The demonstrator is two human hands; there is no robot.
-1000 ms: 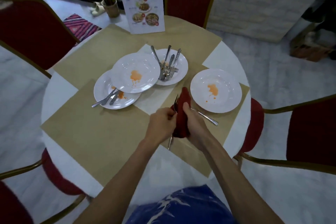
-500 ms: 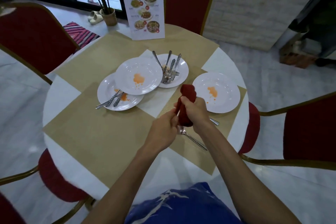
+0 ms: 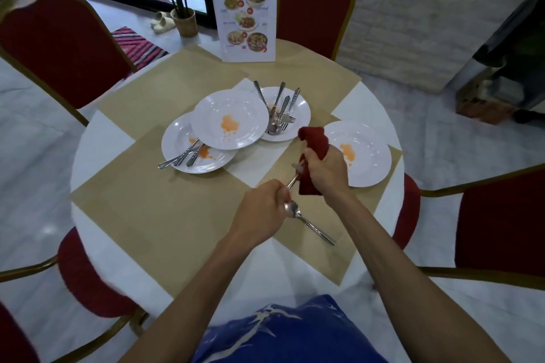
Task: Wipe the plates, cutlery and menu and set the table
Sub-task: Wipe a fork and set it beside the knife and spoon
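My right hand point(image 3: 327, 172) grips a red cloth point(image 3: 314, 141) wrapped around the head of a piece of cutlery point(image 3: 295, 175). My left hand point(image 3: 261, 211) holds that piece by its handle. A spoon point(image 3: 309, 224) lies on the beige placemat point(image 3: 165, 212) under my hands. To the right stands a white plate point(image 3: 371, 153) with an orange stain. Three more stained white plates overlap in the middle: the top one point(image 3: 230, 119), a left one point(image 3: 180, 150) with cutlery on it, and a far one point(image 3: 300, 109) with several forks and spoons point(image 3: 280, 109). The menu point(image 3: 246, 12) stands upright at the far edge.
The round white table point(image 3: 88, 150) carries several beige placemats. Red chairs with gold frames stand around it: far point(image 3: 315, 9), left point(image 3: 62, 47), right point(image 3: 501, 221), near left point(image 3: 88, 274). A potted plant point(image 3: 184, 20) and sandals are on the floor beyond.
The cloth in my right hand has slid up the piece of cutlery toward its head. My left hand has drawn back toward me, baring more of the handle.
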